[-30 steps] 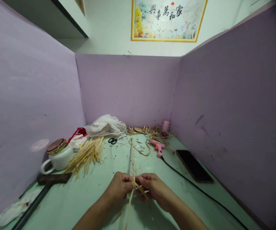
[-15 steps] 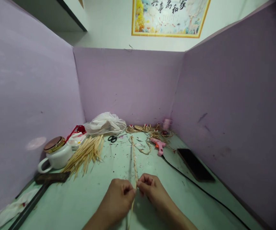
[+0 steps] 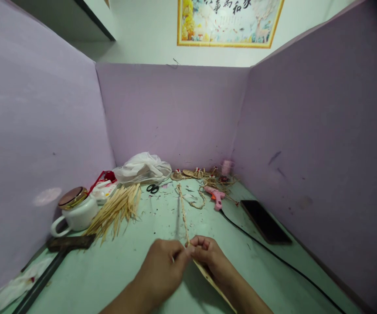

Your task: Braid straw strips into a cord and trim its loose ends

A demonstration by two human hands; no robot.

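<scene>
A thin plaited straw cord (image 3: 183, 213) stretches from the middle of the table toward me. My left hand (image 3: 165, 268) pinches its near end with thumb and forefinger. Touching it at the fingertips, my right hand (image 3: 212, 256) is closed on the same end. A flat, pale straw strip (image 3: 212, 281) runs from the fingers down to the lower right, partly behind my right forearm. The fingertips hide the exact spot where strip and cord meet.
Loose straw (image 3: 118, 209), a lidded white mug (image 3: 80, 213) and a hammer-like tool (image 3: 72, 242) lie left. Black-handled scissors (image 3: 152, 188) and a white plastic bag (image 3: 144, 168) sit farther back. At right are a pink glue gun (image 3: 216, 196), its cable (image 3: 266, 250) and a phone (image 3: 266, 222).
The straw strip now slants to the lower right; earlier a strand hung straight down between my hands. My left hand has shifted slightly up and right, closer to my right fingers.
</scene>
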